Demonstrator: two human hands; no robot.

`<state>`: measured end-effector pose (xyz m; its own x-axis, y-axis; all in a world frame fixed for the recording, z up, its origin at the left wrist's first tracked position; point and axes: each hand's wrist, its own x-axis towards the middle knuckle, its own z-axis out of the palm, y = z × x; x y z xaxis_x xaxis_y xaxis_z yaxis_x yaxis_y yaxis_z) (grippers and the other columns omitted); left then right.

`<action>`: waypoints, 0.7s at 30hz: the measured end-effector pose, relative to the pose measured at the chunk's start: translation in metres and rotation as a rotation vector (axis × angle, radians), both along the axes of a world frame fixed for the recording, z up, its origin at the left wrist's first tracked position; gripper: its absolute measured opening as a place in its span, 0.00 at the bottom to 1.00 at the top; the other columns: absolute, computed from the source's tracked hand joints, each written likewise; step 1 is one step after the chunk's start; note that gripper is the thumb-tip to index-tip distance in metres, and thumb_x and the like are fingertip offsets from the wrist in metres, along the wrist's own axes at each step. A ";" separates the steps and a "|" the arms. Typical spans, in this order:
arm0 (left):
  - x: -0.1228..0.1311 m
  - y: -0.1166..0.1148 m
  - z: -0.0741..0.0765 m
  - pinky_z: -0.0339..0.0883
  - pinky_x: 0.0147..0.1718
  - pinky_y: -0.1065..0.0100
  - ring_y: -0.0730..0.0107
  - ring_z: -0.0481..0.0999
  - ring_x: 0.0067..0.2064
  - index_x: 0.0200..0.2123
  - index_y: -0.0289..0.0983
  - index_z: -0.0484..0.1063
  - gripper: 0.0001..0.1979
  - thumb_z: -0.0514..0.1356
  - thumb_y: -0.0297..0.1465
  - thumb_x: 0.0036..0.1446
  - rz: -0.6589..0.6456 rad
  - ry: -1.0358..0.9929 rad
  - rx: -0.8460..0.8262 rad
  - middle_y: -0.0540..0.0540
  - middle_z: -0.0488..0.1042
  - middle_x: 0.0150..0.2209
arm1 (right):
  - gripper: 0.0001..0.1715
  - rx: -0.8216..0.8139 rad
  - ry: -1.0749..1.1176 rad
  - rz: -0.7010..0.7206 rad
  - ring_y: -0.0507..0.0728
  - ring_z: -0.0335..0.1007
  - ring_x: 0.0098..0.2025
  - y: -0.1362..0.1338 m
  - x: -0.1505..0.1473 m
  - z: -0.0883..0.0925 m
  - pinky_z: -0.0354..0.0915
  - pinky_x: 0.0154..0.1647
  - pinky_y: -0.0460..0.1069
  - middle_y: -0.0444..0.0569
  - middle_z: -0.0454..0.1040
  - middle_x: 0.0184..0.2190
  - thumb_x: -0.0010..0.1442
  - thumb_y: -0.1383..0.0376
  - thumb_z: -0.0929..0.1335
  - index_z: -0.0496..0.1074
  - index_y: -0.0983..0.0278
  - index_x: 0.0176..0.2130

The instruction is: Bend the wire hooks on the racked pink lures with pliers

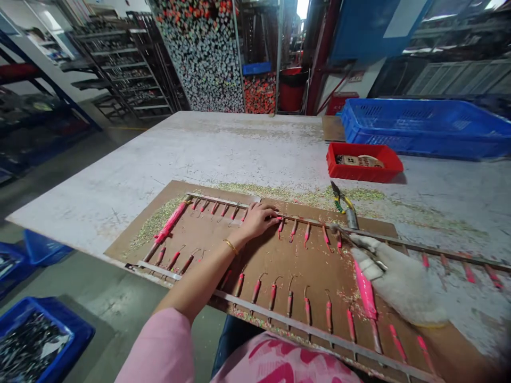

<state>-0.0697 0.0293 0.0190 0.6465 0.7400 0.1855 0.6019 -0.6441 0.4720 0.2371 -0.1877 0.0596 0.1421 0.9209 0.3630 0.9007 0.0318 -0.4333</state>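
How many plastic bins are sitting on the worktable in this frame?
2. A small red tray sits right of centre, beyond the pliers; a large blue crate stands just behind it, at the far right. Others could lie outside the frame's right edge.

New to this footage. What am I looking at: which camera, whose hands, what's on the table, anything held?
There is one picture, taken by a camera worn on a person's head and looking down at their own hands. No machine is involved. The left hand, bare with a bracelet, rests on the far metal rail of a rack lying on a brown board. Pink-coated hooks line the rails in rows. The right hand wears a white glove. Its fingers sit at the rail, but I cannot tell whether they grip anything. Also on the table are pliers, a red bin, a blue crate and greenish shavings.
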 end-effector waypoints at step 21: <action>0.012 -0.004 0.017 0.54 0.67 0.47 0.53 0.63 0.68 0.52 0.49 0.81 0.17 0.60 0.27 0.65 -0.237 0.172 0.164 0.47 0.71 0.66 | 0.27 -0.152 -0.276 0.056 0.59 0.79 0.27 0.039 -0.036 -0.016 0.63 0.26 0.49 0.48 0.82 0.28 0.70 0.49 0.61 0.79 0.59 0.54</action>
